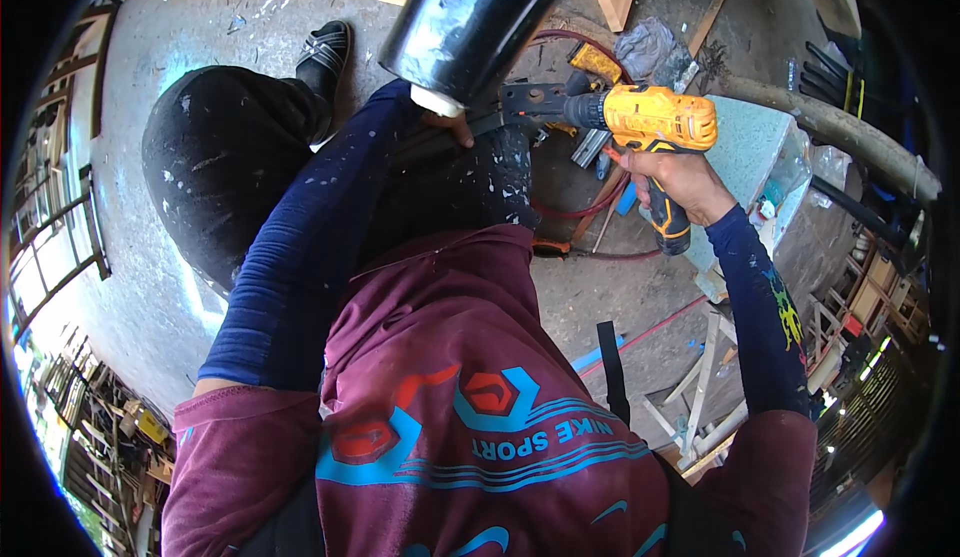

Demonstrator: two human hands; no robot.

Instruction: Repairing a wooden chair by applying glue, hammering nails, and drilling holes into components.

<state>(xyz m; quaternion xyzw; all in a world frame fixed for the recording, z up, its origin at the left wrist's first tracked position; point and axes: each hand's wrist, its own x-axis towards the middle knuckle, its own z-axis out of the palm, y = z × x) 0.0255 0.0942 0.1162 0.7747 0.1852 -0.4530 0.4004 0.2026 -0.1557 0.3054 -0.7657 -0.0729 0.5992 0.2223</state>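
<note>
My right hand [685, 185] is wrapped around the grip of a yellow and black cordless drill [660, 115], which points left. Its chuck is close to a dark metal plate with holes [535, 103]; whether they touch I cannot tell. My left hand [452, 127] is closed on a dark metal bar [430, 147] across my lap, which seems to run toward that plate. Much of this hand is hidden behind a glossy black cylinder [465, 32] with a pale end, close to the camera. The drill's tip is hard to make out.
A pale speckled board [745, 147] with clutter on it stands to the right. Beyond the drill lie a grey crumpled cloth [645, 49], wood offcuts [617, 2] and a dark red hose [570, 35]. Wooden frames [705, 387] stand at lower right. A sandalled foot [325, 52] rests on the concrete floor.
</note>
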